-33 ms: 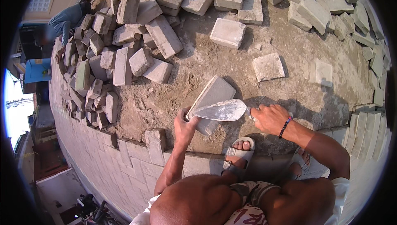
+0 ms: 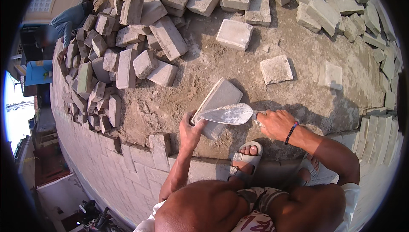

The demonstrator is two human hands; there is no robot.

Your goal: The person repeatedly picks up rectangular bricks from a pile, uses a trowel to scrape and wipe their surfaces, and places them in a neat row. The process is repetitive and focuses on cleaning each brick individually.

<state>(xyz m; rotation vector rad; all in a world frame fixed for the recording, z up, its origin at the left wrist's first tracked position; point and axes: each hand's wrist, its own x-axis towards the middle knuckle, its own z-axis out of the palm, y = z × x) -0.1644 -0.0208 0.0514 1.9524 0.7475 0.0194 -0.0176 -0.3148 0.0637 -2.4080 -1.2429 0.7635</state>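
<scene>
My left hand point(image 2: 190, 131) grips the lower left edge of a grey paving block point(image 2: 222, 94), which is tilted on the sandy ground. In my right hand point(image 2: 277, 123) is a trowel; its fingers wrap around the handle, hiding most of it. The pointed metal trowel blade point(image 2: 232, 113), smeared with pale dust, lies across the block's face, its tip close to my left thumb. Whether the blade touches the block I cannot tell.
Loose blocks are heaped at the left point(image 2: 126, 68) and upper right point(image 2: 324, 14). A broken block point(image 2: 276, 69) lies beyond my right hand. Laid paving point(image 2: 140, 170) borders the sand, with an upright block point(image 2: 160, 150) at its stepped edge. Another person point(image 2: 70, 18) bends by the left heap.
My right hand has shifted very slightly to the left. The block and my left hand look the same.
</scene>
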